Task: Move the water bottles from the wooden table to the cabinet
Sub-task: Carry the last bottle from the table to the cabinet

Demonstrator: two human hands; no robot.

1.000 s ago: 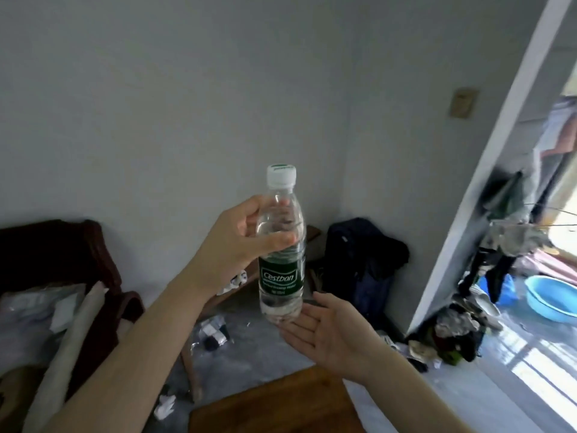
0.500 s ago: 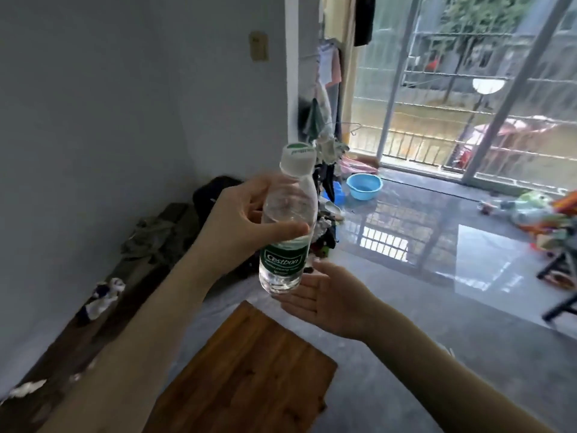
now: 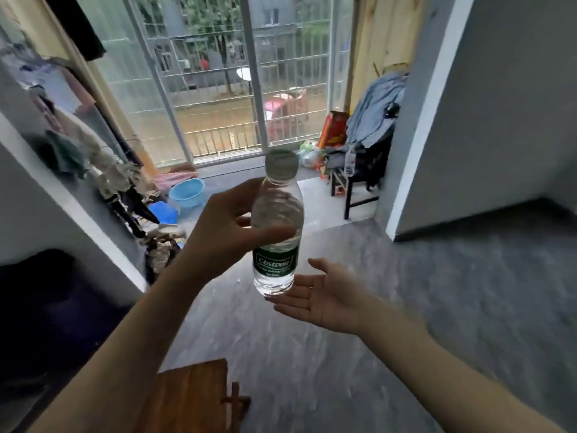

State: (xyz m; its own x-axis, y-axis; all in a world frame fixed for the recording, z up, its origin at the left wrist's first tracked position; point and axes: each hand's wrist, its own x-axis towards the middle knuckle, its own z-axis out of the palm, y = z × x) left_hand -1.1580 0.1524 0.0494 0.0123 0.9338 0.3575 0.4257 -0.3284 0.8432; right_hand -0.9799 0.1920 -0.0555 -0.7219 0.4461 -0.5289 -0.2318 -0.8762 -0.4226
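Grey floor (image 3: 312,354) | left hand (image 3: 224,232) grips water bottle (image 3: 276,232) | right hand (image 3: 324,295) flat beneath

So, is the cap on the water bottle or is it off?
On. The white cap sits on the neck of the water bottle, which the left hand holds upright.

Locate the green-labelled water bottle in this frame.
In the head view the water bottle is mid-frame, upright in the air, gripped by the left hand, with the open right hand just under its base.
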